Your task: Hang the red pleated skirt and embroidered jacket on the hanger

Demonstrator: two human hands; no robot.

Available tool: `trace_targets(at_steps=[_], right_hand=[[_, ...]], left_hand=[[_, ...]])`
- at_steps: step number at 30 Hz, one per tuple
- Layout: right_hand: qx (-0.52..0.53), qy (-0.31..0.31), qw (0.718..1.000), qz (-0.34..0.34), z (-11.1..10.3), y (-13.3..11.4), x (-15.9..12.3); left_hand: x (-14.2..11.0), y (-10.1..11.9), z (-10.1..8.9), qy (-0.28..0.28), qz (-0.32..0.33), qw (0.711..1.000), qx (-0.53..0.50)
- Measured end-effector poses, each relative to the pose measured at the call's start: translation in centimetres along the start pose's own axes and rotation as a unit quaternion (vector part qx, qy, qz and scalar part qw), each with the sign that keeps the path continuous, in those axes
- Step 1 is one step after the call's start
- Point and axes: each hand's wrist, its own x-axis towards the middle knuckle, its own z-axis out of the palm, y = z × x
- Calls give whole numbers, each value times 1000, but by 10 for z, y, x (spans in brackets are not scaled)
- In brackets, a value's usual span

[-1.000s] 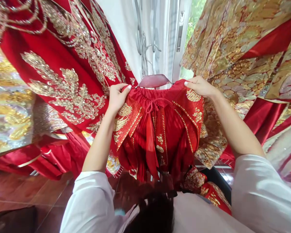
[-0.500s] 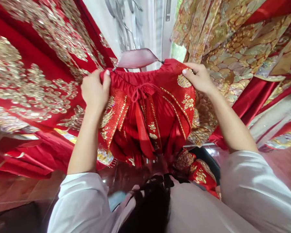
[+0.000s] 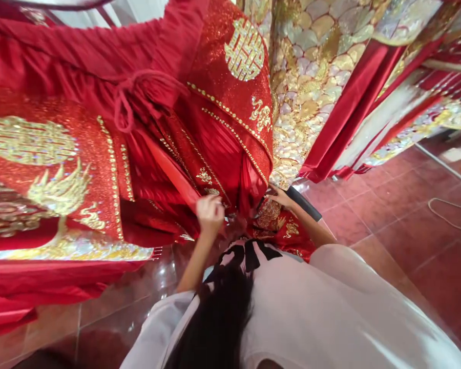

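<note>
A red skirt (image 3: pixel 169 169) with a gathered waistband, a tied cord and gold-embroidered panels hangs on the left and in the middle. My left hand (image 3: pixel 210 212), slightly blurred, is in front of its lower folds with the fingers curled in. Whether anything is inside those fingers I cannot make out. Low down by the skirt's right edge is my right hand (image 3: pixel 280 197), fingers outstretched and apart. It is beside a heap of red cloth with gold embroidery (image 3: pixel 290 228); touching or not, I cannot tell.
Gold scale-patterned garments (image 3: pixel 311 97) and red drapes (image 3: pixel 349 107) hang at the right. A dark edge (image 3: pixel 304 204) lies by my right wrist. On the tiled floor (image 3: pixel 392 225) are a thin pole (image 3: pixel 445 166) and a coiled cord (image 3: pixel 453 218).
Both hands have let go of the skirt's waistband and moved down toward my body. The skirt now appears closer and farther left, and more floor shows at the right.
</note>
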Motion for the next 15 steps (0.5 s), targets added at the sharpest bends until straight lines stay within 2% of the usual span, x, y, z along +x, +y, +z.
trace_targets(at_steps=[1,2,4,5,7,9,11,13,15], right_hand=[[-3,-11,1000,9,4,10,-6],[-6,-19,1000,19,7,17,-10],[-17,-27,999,33,9,22,-13],[-25,-29,999,36,10,22,-13],[-48,-26,998,37,9,18,-12],[-77,-16,997,28,8,10,-13],[-107,-4,994,13,8,-3,-18],[-133,1,991,-7,6,-22,-27],[-151,-3,988,-28,0,-50,-41]], left_hand=[[-8,-5,33,-110,-41,991,-69],[-15,-8,64,-171,-46,979,-96],[-23,-8,116,-237,-56,962,-125],[-25,-6,136,-260,-62,954,-134],[-28,-1,164,-298,-75,940,-147],[-32,4,176,-326,-82,930,-153],[-36,8,177,-344,-82,922,-155],[-37,12,167,-358,-72,917,-159],[-34,16,146,-365,-50,915,-164]])
